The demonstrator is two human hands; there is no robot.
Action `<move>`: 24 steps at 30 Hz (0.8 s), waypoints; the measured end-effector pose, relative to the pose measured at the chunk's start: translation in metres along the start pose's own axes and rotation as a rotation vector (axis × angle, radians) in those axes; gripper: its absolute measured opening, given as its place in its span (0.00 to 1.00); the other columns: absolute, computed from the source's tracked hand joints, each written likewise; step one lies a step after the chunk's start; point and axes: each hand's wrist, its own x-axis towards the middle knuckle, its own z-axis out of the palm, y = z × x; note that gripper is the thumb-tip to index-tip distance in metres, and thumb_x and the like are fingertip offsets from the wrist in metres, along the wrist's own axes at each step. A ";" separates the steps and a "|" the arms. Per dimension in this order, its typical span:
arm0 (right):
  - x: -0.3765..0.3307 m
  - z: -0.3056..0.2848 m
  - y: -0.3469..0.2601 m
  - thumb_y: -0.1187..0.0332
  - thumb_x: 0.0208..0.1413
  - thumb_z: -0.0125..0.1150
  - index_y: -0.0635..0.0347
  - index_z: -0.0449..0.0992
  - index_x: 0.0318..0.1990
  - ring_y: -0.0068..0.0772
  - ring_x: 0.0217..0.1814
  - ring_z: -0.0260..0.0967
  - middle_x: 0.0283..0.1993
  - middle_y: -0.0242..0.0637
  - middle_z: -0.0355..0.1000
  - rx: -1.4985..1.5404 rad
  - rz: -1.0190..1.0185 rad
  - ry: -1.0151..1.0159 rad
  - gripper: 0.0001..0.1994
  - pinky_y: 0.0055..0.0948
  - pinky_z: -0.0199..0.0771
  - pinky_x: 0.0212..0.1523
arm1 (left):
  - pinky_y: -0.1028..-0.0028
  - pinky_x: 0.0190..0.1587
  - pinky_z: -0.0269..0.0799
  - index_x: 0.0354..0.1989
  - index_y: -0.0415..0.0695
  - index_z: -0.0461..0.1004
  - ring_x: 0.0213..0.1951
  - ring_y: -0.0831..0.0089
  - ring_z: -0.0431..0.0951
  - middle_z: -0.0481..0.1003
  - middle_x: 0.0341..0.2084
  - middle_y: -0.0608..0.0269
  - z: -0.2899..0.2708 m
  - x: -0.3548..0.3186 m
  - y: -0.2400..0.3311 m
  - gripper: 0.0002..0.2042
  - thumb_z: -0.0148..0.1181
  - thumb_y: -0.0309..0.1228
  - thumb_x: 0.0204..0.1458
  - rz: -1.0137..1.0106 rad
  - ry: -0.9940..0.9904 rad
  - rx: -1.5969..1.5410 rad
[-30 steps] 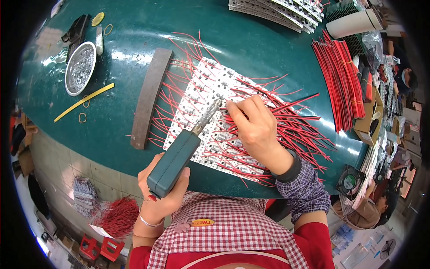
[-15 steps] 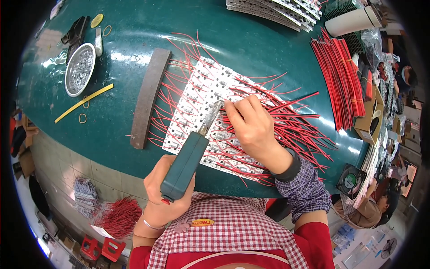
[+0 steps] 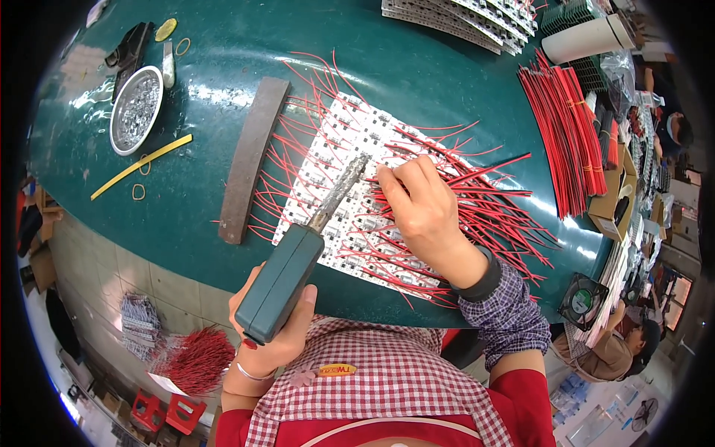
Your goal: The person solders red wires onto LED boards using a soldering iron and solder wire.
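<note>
My left hand (image 3: 273, 316) is wrapped round the dark green handle of a soldering iron (image 3: 281, 277). Its broad metal tip lies over a white sheet of circuit boards (image 3: 320, 175) with small dark parts and rows of red wires. Close to the tip, my right hand (image 3: 421, 201) is pinched just above the boards; whatever sits between its fingertips is too small to make out. Under and right of this hand spreads a loose bunch of red and black wires (image 3: 491, 208). Thin red wires also stick out from the sheet's left side.
A brown curved bar (image 3: 253, 160) lies left of the boards. Farther left are a bowl of silvery bits (image 3: 136, 112) and a yellow strip (image 3: 141, 167). Stacked boards (image 3: 462, 22), wire bundles (image 3: 558, 134), a white bottle (image 3: 587, 39) and a small fan (image 3: 583, 298) line the far and right sides.
My left hand has drawn the soldering iron down and to the left, its tip shifting slightly away from my right fingertips. The right hand stays nearly still, still pinched.
</note>
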 end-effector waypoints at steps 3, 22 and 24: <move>-0.001 -0.004 0.001 0.83 0.37 0.61 0.68 0.79 0.46 0.39 0.34 0.67 0.33 0.39 0.66 0.060 0.028 0.049 0.22 0.32 0.70 0.30 | 0.73 0.31 0.74 0.39 0.32 0.79 0.26 0.68 0.77 0.78 0.30 0.54 0.000 0.001 0.004 0.11 0.68 0.19 0.45 -0.042 0.024 -0.031; -0.013 -0.008 -0.016 0.85 0.32 0.59 0.66 0.80 0.48 0.35 0.30 0.66 0.30 0.36 0.66 0.114 0.089 0.001 0.27 0.34 0.65 0.25 | 0.76 0.28 0.71 0.38 0.32 0.79 0.26 0.76 0.75 0.76 0.29 0.60 0.000 -0.008 -0.002 0.10 0.68 0.18 0.46 -0.110 0.056 -0.081; -0.013 -0.008 -0.017 0.85 0.31 0.58 0.66 0.80 0.46 0.35 0.30 0.66 0.29 0.36 0.65 0.116 0.087 -0.002 0.26 0.34 0.65 0.24 | 0.76 0.28 0.72 0.39 0.32 0.79 0.26 0.75 0.75 0.77 0.29 0.58 -0.001 -0.009 -0.003 0.10 0.67 0.18 0.46 -0.071 0.019 -0.061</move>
